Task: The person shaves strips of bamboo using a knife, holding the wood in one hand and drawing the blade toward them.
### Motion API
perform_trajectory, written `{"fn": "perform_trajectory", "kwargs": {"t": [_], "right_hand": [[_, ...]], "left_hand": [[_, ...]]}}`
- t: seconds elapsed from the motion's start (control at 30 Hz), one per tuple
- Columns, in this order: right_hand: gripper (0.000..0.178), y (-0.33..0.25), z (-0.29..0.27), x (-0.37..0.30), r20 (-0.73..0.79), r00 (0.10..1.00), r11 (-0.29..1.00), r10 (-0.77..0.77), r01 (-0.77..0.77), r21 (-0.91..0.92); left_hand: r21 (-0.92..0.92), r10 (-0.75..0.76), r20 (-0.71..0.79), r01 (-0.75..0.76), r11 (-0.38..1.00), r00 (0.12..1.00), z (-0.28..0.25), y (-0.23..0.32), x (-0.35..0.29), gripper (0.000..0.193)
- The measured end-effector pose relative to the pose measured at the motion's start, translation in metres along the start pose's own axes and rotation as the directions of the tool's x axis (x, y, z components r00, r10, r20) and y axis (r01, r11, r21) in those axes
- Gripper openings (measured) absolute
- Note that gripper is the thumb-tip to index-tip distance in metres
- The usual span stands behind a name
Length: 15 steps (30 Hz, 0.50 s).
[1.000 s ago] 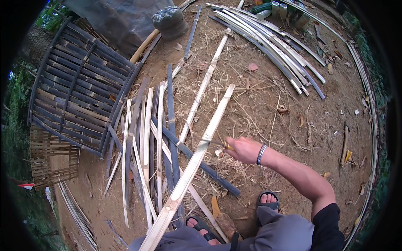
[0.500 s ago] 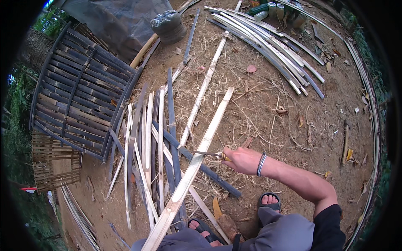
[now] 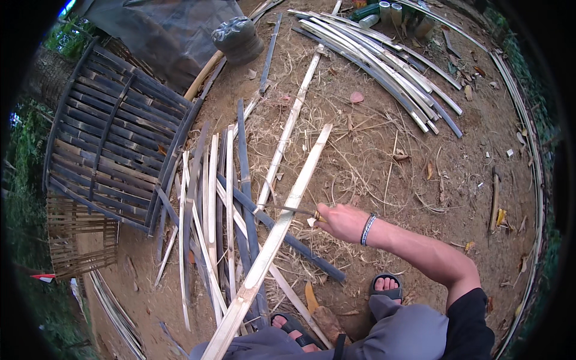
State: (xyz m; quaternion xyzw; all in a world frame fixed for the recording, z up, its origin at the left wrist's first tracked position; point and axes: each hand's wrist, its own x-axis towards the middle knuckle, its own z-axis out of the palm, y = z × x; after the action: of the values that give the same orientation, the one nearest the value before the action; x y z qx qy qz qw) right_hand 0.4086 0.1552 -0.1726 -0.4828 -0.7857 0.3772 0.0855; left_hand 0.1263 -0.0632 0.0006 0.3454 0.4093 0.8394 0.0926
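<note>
The right hand (image 3: 343,222) grips a knife (image 3: 300,211), blade laid against the long bamboo slat (image 3: 282,222) running diagonally through the centre, braced at the lap. The left hand is out of view. Cut strips (image 3: 210,210) lie left.

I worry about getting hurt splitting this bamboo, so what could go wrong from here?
The knife in the right hand bites the slat just above the sandalled feet; a slip could send it toward legs or toes. The slat's split edges could cut or splinter skin. Loose strips underfoot could trip you.
</note>
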Motion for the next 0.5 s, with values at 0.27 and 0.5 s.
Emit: {"fn": "perform_trajectory", "kwargs": {"t": [0.27, 0.5], "right_hand": [[0.027, 0.001, -0.008, 0.002, 0.085, 0.995, 0.998, 0.057, -0.060, 0.023], [0.024, 0.034, -0.009, 0.014, -0.093, 0.994, 0.995, 0.063, -0.070, -0.072]], "left_hand": [[-0.057, -0.186, -0.044, 0.183, 0.981, 0.982, 0.023, 0.009, 0.003, 0.034], [-0.074, -0.190, -0.002, 0.189, 0.979, 0.982, 0.024, 0.006, 0.007, 0.035]]}}
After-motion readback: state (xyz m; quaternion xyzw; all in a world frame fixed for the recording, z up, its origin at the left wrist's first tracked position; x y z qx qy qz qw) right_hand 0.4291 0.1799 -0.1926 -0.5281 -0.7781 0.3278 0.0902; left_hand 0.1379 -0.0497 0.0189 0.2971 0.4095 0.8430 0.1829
